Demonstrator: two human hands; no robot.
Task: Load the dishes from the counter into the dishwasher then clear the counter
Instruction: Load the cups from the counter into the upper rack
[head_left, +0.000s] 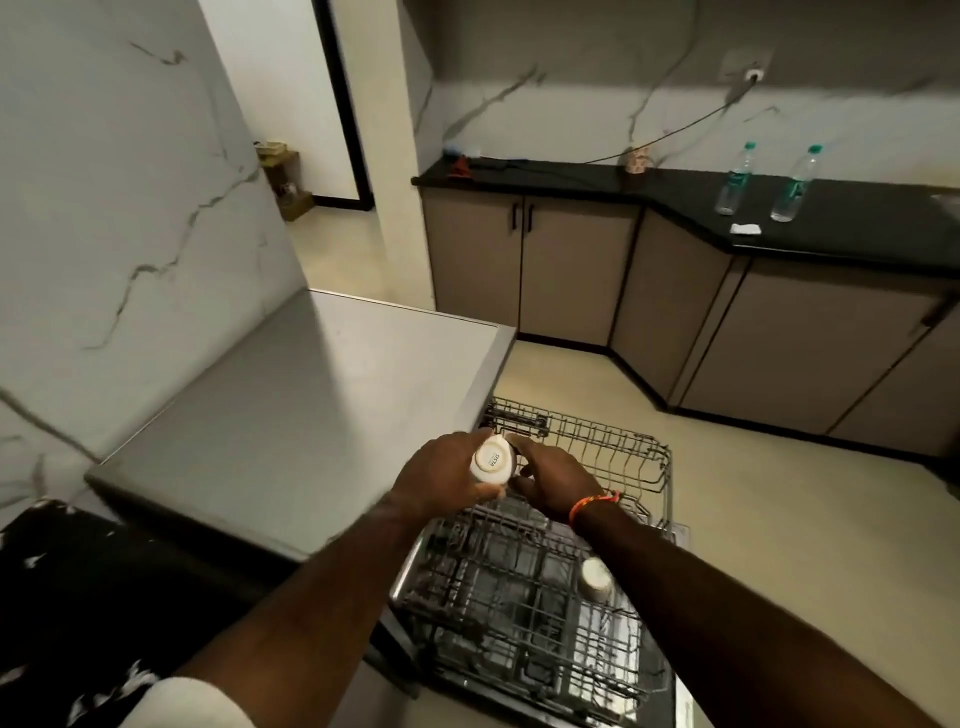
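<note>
Soft, dim indoor light is falling from the upper left, brightening the marble wall (130, 156) and laying a pale band across the grey counter (291, 415). The lower left corner is sinking into near black. Wide-angle distortion is bending the cabinets (675, 312) and tilting the far edges. The bottles (732, 179) are smearing with slight motion blur, and fine detail is looking soft throughout.
</note>
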